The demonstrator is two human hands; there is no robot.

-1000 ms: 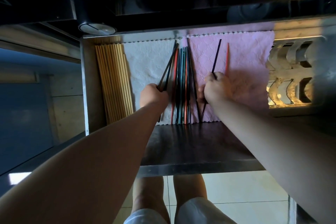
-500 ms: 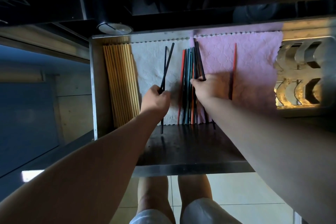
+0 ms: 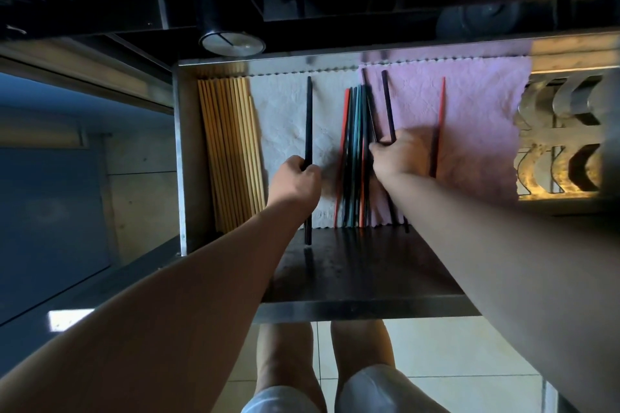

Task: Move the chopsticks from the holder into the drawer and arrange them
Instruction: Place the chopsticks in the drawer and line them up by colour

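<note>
likely sorting by colour inside the drawer. left hand curled round black chopsticks, held apart at 9 o'clock of the coloured bundle, shafts running to 12 o'clock past the fist. right hand pinching a dark chopstick, just at 3 o'clock of the bundle.

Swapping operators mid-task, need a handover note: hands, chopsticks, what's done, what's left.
Left hand grips black chopsticks over the white cloth.
Right hand pinches a dark chopstick on the pink cloth.
Drawer: wooden chopsticks lined up at left, coloured bundle in the middle, red chopstick apart at right.
Done: chopsticks are in the drawer.
Left: probably lay down the held ones and gather the strays.
</note>
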